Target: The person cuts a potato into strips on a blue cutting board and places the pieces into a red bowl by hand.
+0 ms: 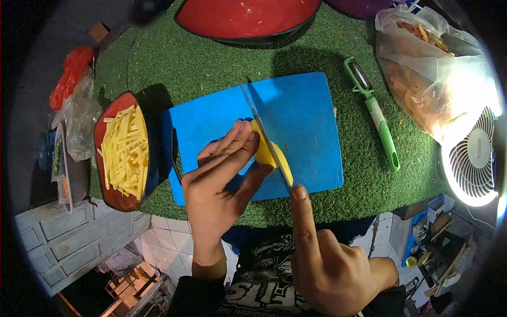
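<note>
On the blue cutting board [306,127] lies a peeled yellow potato [264,150]. My left hand [224,164] grips it from the left, fingers on its far end and thumb on its near side. The knife [262,124] is in my right hand [330,264], its handle hidden in my curled fingers and my index finger stretched along the back of the blade. The blade stands in or against the potato, with a yellow slice [284,162] on its right side. Left of the board, a red-and-black bowl [127,203] holds many thin yellow sticks [125,150].
A green-handled peeler [372,113] rests on the green turf-like cover [211,68] right of the board. Beyond it sits a filled clear plastic bag [422,79] near a lit white fan [478,153]. A large red bowl [248,18] stands at the far edge, plastic bags [79,116] at left.
</note>
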`<move>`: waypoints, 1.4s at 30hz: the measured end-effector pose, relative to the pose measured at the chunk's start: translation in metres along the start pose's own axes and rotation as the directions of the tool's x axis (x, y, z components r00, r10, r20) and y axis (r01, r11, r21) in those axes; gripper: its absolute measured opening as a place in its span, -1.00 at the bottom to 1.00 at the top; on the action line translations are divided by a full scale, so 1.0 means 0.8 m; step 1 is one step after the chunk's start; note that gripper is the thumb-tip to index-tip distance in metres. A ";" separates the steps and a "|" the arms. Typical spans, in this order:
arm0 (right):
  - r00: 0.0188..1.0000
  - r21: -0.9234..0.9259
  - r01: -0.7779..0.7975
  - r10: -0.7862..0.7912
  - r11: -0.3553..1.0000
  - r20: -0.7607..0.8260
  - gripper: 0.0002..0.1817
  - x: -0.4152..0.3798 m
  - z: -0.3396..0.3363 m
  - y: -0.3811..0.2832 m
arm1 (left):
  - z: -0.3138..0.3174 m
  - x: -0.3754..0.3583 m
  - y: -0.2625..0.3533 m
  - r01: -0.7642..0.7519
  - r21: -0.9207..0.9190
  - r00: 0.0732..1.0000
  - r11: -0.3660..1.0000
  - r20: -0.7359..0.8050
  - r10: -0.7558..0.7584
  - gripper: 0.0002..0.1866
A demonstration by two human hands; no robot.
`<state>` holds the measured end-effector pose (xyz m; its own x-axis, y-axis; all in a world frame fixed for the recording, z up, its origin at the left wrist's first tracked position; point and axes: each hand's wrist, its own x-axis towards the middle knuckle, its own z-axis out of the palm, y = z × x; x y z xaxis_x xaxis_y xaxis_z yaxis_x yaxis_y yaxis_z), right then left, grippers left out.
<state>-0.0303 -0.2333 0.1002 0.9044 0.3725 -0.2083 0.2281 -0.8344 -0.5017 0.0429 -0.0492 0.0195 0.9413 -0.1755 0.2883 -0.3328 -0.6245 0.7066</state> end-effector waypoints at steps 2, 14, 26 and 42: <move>0.987 -0.108 0.085 -0.099 0.990 -0.129 -0.14 -0.001 0.030 0.012 | -0.003 0.001 0.002 -0.012 0.018 1.000 1.000 0.010 0.011 -0.48; 0.998 -0.117 -0.011 0.004 0.993 -0.063 -0.19 0.036 0.027 0.000 | 0.003 -0.002 0.002 -0.016 0.064 1.000 0.998 -0.012 0.017 -0.49; 0.999 0.026 -0.013 0.012 1.000 0.047 -0.03 -0.035 0.001 0.017 | 0.004 -0.005 0.005 -0.010 0.052 0.999 0.999 -0.034 0.012 -0.50; 0.998 0.122 0.009 -0.017 0.992 0.065 0.01 -0.018 -0.004 0.008 | 0.006 -0.007 -0.001 -0.025 0.028 0.997 0.999 -0.070 0.027 -0.57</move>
<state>-0.0409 -0.2452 0.1029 0.8750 0.4120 -0.2541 0.1901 -0.7753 -0.6023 0.0379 -0.0516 0.0140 0.9257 -0.1387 0.3519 -0.3548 -0.6409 0.6807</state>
